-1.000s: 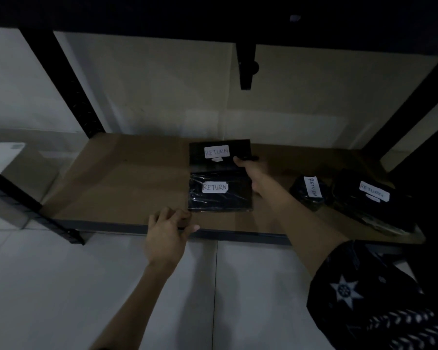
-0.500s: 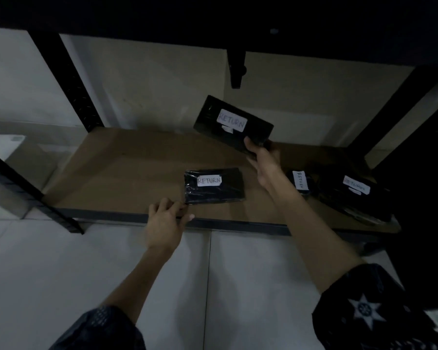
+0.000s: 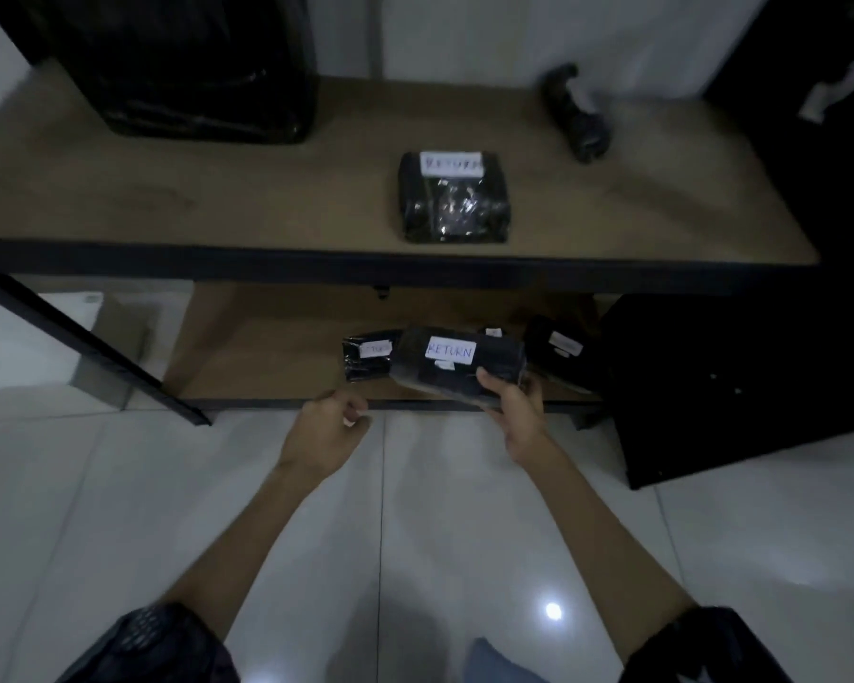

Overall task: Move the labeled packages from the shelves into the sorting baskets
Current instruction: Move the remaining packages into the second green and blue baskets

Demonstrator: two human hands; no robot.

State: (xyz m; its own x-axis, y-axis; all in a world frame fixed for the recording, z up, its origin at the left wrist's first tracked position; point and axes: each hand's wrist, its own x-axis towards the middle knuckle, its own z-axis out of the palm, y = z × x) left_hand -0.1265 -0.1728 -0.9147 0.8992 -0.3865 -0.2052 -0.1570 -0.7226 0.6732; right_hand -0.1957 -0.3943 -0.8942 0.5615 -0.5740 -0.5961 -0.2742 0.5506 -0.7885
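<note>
Upper shelf (image 3: pixel 168 199) — RETURN package (image 3: pixel 453 197), big black bag (image 3: pixel 188 66), dark roll (image 3: pixel 575 113); lower shelf (image 3: pixel 267 347) — labeled packages (image 3: pixel 368 354)

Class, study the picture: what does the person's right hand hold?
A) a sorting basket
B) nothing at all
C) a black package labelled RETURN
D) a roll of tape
C: the right hand grips one end of a black package whose white label reads RETURN.
</note>
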